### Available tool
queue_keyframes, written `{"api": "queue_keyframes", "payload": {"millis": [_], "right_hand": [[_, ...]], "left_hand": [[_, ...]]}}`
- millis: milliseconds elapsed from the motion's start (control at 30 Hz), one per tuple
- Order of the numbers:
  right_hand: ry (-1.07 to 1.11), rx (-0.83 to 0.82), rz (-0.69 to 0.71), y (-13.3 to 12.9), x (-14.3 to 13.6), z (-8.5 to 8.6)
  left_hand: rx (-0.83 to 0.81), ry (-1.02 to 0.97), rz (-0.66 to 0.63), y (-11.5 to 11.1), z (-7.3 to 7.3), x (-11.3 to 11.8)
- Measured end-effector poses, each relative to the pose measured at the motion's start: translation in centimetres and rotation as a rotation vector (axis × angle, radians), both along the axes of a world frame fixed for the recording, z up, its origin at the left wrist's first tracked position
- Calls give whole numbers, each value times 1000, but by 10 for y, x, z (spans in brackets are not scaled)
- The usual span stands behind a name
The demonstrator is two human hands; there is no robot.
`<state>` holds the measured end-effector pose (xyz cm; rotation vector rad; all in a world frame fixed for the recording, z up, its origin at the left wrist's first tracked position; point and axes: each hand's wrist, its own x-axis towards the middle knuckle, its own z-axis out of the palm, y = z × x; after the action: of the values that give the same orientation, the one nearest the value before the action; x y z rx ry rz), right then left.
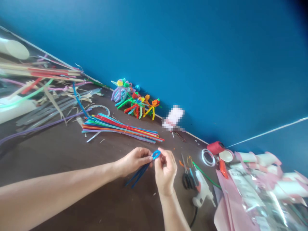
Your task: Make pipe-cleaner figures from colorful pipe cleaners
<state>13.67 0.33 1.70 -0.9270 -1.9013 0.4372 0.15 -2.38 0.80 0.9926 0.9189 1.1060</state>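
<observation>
A blue pipe cleaner [156, 154] is bent into a small loop at its top, and its darker ends hang down below my hands. My left hand [136, 160] pinches it just under the loop, thumb on top. From the other side, my right hand [166, 170] is closed with thumb and fingertips at the loop's right edge. Beyond my hands lies a tied bundle of coloured pipe cleaners [122, 127]. Several small figures of twisted pipe cleaners [137, 99] stand in a cluster against the blue wall.
Right of my hands lie black-handled scissors [188, 179] and a white glue gun [203, 189] with its cord. Farther right are a roll of white tape [208, 158], a red spool [215, 148] and pink wrapping sheets [228, 195]. Sticks and scraps [48, 72] crowd the left.
</observation>
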Motion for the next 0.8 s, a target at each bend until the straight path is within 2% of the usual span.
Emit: {"api": "queue_keyframes", "payload": {"millis": [367, 700, 800], "right_hand": [[-79, 29, -70, 3, -4, -2], [-129, 41, -90, 7, -5, -1], [-138, 18, -83, 8, -4, -1]], "left_hand": [[-78, -159, 24, 1, -4, 2], [-67, -44, 44, 2, -8, 2], [-35, 64, 25, 3, -8, 0]]}}
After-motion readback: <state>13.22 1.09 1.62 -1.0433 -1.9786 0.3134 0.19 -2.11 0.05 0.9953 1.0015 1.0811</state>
